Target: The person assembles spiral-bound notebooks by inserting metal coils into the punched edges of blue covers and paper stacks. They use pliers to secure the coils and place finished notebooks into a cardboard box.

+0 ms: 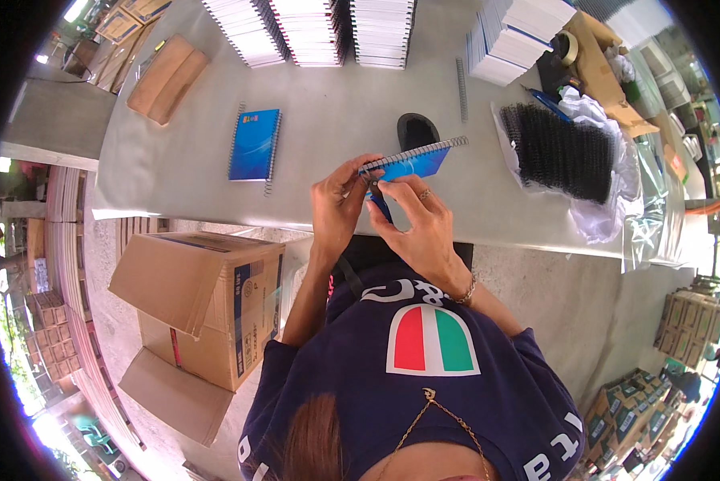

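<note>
My left hand [338,204] pinches one end of a blue-covered notebook [414,166] in front of me, held tilted over the near part of the table. A wire spiral [454,143] runs along its upper edge and sticks out past the far right end. In my right hand [425,223] is a small dark-blue-handled tool, seemingly pliers [381,205], with its head close to the spiral's left end; fingers partly hide it. Left of my hands, a second blue spiral notebook [253,148] lies flat, its coil ends jutting beyond the cover.
Tall stacks of bound notebooks [312,36] and another stack [508,40] stand along the far side. A black oval object [417,131] lies behind the held notebook. Black coils [558,152] rest on white wrapping at right. A brown cardboard piece [167,80] lies left; an open carton [207,297] stands below.
</note>
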`<state>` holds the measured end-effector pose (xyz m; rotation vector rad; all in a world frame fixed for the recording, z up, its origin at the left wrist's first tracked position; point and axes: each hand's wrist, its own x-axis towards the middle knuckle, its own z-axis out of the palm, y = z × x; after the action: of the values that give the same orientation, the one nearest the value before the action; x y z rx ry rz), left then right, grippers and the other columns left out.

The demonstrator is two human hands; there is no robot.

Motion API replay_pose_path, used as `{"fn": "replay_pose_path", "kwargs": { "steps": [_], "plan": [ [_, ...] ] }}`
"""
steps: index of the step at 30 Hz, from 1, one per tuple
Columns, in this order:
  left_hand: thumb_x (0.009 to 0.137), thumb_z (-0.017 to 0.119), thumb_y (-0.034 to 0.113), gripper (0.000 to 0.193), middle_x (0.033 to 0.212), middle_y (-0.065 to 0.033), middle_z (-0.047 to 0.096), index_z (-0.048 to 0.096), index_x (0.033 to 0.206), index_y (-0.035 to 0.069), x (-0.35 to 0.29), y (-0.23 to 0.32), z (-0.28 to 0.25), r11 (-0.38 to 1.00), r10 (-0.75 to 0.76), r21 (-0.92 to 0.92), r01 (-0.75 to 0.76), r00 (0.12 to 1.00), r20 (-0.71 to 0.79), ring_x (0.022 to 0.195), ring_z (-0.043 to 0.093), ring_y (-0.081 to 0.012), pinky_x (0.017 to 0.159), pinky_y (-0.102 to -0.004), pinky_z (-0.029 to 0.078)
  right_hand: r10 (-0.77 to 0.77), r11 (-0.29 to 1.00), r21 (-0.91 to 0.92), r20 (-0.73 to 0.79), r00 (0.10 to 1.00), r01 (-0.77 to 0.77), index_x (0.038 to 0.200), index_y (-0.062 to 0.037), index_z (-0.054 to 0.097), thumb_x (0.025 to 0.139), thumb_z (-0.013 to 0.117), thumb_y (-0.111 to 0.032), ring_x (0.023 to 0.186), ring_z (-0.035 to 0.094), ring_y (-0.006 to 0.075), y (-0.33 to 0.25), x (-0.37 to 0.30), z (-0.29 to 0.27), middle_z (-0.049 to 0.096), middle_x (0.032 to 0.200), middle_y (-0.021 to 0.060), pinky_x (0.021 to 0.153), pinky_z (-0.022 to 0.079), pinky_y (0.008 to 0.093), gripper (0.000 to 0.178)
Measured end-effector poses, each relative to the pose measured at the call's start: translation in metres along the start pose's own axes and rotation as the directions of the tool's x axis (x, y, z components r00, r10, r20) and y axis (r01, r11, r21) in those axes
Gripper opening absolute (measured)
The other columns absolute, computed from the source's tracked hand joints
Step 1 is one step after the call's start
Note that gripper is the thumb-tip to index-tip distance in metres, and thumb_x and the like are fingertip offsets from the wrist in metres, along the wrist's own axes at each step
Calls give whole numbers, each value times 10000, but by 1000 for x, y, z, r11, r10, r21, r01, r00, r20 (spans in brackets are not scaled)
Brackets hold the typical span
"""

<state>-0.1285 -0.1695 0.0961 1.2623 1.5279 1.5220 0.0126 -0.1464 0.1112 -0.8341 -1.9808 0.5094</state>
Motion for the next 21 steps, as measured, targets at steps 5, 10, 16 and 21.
{"fn": "replay_pose_path", "kwargs": {
  "steps": [5,10,16,21],
  "plan": [
    [901,574,-64,299,948,-116,746,692,1162,24,-5,3,4,997,12,76,-9,999,-42,877,712,-149,744,-282,555,69,998,2,46,997,-69,986,-59,607,804,757,-140,690,644,283,-5,-3,-2,641,916,92,621,524,374,249],
    [870,600,-70,313,903,-136,729,698,1147,37,-16,-2,18,961,194,229,-155,968,-160,807,717,-184,704,-297,547,365,-206,684,718,593,-700,1114,-54,562,941,662,-244,715,682,234,-5,7,-25,668,934,127,624,564,333,275],
    [873,627,-54,278,918,-134,725,698,1128,30,-16,8,15,987,93,140,-75,987,-129,753,683,-130,666,-272,535,304,-47,630,749,589,-776,1063,-42,510,980,615,-208,766,676,195,13,11,-37,630,888,107,688,585,318,214],
    [929,684,96,241,931,-56,714,697,1153,10,-2,22,-29,999,-43,-3,45,924,-379,708,609,-68,624,-235,514,477,658,304,540,693,-689,1024,-25,566,926,698,-183,823,646,186,79,11,-79,609,934,99,678,551,320,229]
  ]
}}
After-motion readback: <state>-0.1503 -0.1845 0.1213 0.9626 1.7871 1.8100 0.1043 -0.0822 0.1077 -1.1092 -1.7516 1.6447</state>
